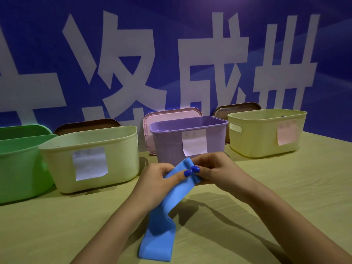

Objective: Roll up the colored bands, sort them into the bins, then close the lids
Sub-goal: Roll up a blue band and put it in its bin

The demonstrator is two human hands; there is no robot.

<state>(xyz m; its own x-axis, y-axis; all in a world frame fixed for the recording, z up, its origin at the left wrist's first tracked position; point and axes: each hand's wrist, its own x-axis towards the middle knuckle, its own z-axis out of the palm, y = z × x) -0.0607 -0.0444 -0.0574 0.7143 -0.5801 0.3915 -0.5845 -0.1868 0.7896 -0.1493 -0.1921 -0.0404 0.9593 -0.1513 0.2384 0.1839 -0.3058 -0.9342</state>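
A blue band (162, 216) hangs from both my hands down to the table, its lower loop lying near the front edge. My left hand (160, 180) and my right hand (211, 168) pinch its top end between thumbs and fingers, just in front of the purple bin (215, 147). Four open bins stand in a row: a green bin (17, 164) at far left, a pale cream bin (123, 155), the purple one, and a yellow bin (262, 138) at right. Each of the three right-hand bins bears a paper label.
Lids lean against the blue wall behind the bins: a brown lid (87, 124), a pink lid (171, 115) and another brown lid (236, 108). The wooden table (285, 187) stretches to the right and front of my arms.
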